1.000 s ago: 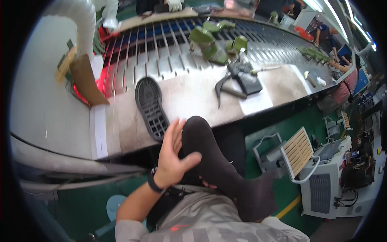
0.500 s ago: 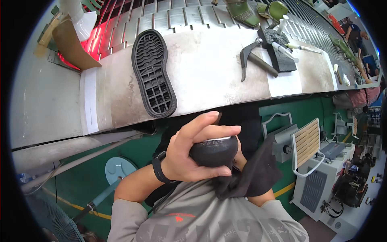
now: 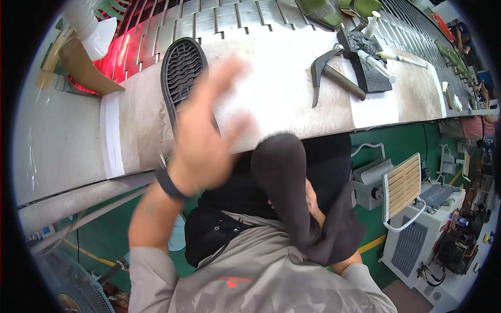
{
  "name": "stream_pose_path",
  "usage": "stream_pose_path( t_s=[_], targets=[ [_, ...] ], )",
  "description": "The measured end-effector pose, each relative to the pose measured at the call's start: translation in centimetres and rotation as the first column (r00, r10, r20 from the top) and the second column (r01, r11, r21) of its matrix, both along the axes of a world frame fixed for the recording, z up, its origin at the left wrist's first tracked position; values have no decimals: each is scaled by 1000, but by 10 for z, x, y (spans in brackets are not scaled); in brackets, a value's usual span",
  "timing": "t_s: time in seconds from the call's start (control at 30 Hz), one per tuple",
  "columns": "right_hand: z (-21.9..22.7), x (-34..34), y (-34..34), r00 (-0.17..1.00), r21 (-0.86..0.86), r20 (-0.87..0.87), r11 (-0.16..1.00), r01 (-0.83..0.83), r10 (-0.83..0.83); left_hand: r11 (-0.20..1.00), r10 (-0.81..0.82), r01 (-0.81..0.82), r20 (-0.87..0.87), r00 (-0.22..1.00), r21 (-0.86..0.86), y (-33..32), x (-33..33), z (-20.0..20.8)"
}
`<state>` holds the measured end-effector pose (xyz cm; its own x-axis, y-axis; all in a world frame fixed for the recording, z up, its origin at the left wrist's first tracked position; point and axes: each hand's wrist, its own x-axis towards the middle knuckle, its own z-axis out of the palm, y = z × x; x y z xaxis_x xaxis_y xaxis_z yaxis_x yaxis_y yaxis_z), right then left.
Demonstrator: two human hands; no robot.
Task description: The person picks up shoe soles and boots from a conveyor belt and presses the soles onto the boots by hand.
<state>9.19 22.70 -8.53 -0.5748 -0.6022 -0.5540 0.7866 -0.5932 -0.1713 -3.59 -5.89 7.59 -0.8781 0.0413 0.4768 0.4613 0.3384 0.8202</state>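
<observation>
My left hand (image 3: 204, 138), blurred by motion, has its fingers apart and nothing visible in it. It hovers over the heel half of a black shoe sole (image 3: 180, 70) and hides that part; touching or not, I cannot tell. The sole lies tread-grid side up on the bench. In front of my body, a dark grey fabric boot upper (image 3: 284, 177) stands with its rounded sole end up and its loose shaft draping to the right. My right hand (image 3: 312, 201) grips it from behind, mostly covered by the fabric.
On the bench (image 3: 271, 94) lie a hammer (image 3: 344, 82) and a black block (image 3: 374, 83) bearing syringe-like tubes. Green shoes (image 3: 321, 14) rest on the metal slat conveyor (image 3: 224, 23). A brown curved board (image 3: 78, 65) stands left. A fan (image 3: 78, 281) and a machine (image 3: 412, 250) flank me.
My left hand has let go of the boot upper's end and moved left and forward over the sole. The upper has tipped, showing more of its length; my right hand still holds it.
</observation>
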Motion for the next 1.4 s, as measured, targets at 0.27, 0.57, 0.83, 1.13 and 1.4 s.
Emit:
stream_pose_path(
  t_s=[0.27, 0.57, 0.83, 1.13, 1.4],
  targets=[
    [-13, 5, 4, 995, 70, -35, 993, -92, 95, 738, 315, -277, -49, 948, -615, -148, -121, -29],
    [120, -26, -22, 923, 139, 383, 990, -35, -21, 762, -376, -108, 571, 730, 639, -75, 14, 15],
    [109, -17, -41, 936, 391, -317, 920, -14, 149, 519, -617, 91, 299, 728, 850, -54, 61, -19],
    [55, -17, -10, 924, 287, -355, 957, -40, 145, 635, -537, 171, 271, 799, 753, -76, 53, -16],
    [143, -25, -26, 949, 473, -304, 879, 69, 89, 558, -476, 110, 208, 855, 823, -90, 39, -28]
  ],
)
